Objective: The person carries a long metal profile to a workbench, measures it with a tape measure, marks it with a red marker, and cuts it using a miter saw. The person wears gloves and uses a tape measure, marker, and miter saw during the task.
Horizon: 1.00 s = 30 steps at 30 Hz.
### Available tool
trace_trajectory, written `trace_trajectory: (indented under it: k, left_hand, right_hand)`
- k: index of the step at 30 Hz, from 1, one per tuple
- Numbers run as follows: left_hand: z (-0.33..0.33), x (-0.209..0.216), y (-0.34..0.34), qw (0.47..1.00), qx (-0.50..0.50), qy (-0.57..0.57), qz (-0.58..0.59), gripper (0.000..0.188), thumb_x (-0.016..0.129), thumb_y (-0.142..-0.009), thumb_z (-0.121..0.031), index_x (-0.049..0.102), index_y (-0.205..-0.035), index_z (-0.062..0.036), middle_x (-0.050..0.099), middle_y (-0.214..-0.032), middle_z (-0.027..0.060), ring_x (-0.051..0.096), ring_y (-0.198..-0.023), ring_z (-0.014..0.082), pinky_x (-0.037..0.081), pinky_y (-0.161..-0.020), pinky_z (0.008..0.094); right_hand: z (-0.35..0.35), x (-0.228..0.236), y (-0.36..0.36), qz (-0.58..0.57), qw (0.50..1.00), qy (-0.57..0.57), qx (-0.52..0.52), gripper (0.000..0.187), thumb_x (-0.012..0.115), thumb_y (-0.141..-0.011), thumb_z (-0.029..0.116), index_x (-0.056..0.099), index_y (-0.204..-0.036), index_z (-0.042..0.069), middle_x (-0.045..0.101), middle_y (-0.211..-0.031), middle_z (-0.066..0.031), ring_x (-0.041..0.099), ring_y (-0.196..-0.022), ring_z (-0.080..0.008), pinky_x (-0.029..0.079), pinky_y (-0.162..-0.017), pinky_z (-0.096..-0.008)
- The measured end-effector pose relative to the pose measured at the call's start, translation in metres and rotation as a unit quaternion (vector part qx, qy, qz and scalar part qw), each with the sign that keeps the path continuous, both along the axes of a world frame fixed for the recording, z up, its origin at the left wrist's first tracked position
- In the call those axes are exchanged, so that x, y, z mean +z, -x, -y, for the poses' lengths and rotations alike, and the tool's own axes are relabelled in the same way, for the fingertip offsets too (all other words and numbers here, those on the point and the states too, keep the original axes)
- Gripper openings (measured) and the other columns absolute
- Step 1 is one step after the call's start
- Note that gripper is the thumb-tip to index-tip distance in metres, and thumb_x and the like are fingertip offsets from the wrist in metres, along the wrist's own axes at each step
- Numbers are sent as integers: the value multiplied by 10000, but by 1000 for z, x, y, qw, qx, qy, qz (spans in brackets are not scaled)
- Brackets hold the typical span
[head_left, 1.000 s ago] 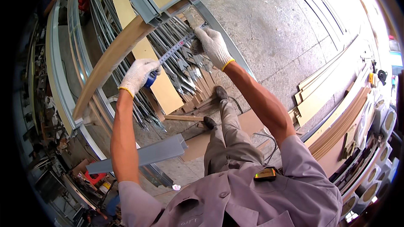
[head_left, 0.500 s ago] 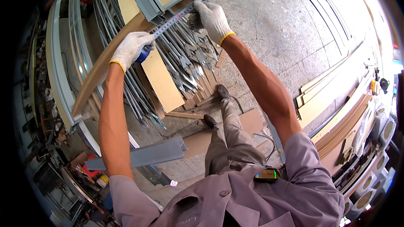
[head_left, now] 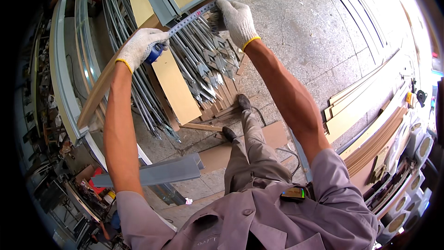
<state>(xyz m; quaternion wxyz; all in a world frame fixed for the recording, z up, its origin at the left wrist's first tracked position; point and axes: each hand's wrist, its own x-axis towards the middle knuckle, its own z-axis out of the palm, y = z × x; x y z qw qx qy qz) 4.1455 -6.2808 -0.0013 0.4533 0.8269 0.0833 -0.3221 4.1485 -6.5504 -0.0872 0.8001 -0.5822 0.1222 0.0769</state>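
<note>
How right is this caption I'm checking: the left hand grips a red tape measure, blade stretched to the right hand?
The colour is wrong: the head view shows a blue tape measure, gripped by the left hand, its blade stretched to the right hand.

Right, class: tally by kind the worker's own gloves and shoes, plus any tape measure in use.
White gloves: 2
Dark shoes: 2
Blue-cased tape measure: 1
Total: 5
</note>
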Motion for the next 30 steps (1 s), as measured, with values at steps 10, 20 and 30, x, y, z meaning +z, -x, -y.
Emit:
trace_trajectory:
  k: [10, 20, 30]
  left_hand:
    - [10, 0, -8, 1000, -10, 14, -1, 339, 724, -955, -328, 736, -836, -11, 705, -803, 67, 627, -720, 138, 508, -686, 286]
    - [6, -11, -8, 1000, -14, 9, 22, 335, 725, -970, -313, 735, -836, -6, 692, -796, 50, 605, -678, 103, 483, -621, 249]
    - [4, -14, -6, 999, -17, 7, 45, 344, 710, -963, -312, 717, -807, -5, 681, -804, 50, 597, -748, 118, 475, -727, 272]
  right_hand:
    - [10, 1, -9, -23, 999, -28, -5, 337, 643, -1031, 302, 691, -1024, -32, 656, -778, -76, 687, -619, -195, 616, -594, -329]
    - [13, -8, -12, -22, 996, -68, -59, 335, 687, -1009, 283, 670, -1049, -49, 657, -810, -74, 679, -641, -183, 609, -582, -328]
    - [11, -14, -17, -16, 984, -138, -112, 344, 713, -985, 220, 613, -1108, -86, 705, -872, -167, 729, -653, -213, 629, -553, -339]
